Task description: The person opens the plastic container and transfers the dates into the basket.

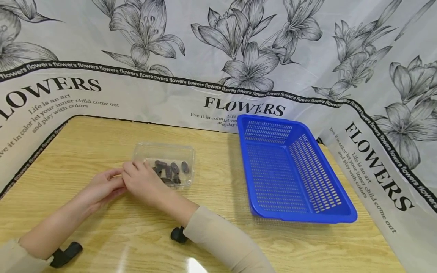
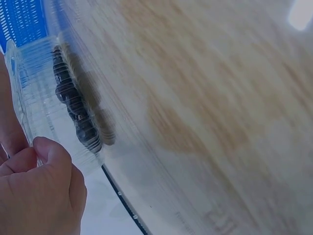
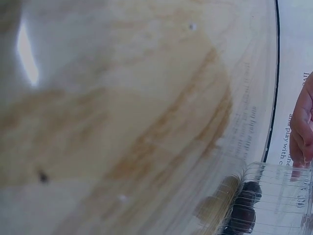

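Currently, on my remote feed, I have the left hand [image 1: 104, 187] curled in, thumb and fingertips closed in a pinch on the edge of the clear plastic box [image 1: 165, 149], with several dark oblong pieces [image 1: 168, 172] lying inside it on the wooden table [image 1: 218, 201]. I see the right hand [image 1: 145, 182] bent over the same end of the box, close against the left, but I cannot tell how far its fingers are closed or whether they grip; well off to the right sits the blue basket [image 1: 250, 178].
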{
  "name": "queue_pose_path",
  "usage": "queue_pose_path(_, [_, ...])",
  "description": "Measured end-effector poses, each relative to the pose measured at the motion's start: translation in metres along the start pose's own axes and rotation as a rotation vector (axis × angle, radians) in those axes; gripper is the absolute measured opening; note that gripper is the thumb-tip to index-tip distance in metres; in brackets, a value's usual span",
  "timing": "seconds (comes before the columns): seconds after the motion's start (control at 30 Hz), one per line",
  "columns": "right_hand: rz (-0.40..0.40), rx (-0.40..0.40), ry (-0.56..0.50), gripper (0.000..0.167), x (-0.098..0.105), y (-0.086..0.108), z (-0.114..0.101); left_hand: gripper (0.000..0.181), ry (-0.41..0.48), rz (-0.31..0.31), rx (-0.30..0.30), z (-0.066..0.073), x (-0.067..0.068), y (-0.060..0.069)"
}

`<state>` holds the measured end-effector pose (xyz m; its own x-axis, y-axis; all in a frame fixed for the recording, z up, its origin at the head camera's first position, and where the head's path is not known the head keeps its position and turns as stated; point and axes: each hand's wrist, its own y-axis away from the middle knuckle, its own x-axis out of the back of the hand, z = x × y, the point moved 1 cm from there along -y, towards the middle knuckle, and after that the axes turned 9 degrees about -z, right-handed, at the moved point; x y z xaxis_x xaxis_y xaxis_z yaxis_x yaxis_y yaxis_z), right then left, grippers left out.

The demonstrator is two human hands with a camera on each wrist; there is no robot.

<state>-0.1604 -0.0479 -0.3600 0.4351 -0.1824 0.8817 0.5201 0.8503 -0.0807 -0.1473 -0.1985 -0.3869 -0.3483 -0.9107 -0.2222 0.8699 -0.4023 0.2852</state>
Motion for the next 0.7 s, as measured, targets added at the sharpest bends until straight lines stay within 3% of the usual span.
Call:
queue_pose_path(0.23, [0.019,0.002,0.002,0.022,-0.001,-0.0006,0.0026,0.059,-0.048,-0.001,0.003,0.0024,-0.0006,-0.0014])
queue_pose_path(0.7, [0.088,-0.006,-0.028,0.02,-0.0045,-0.0008,0.0012,0.059,-0.035,-0.004,-0.008,0.0012,0.0002,-0.0007])
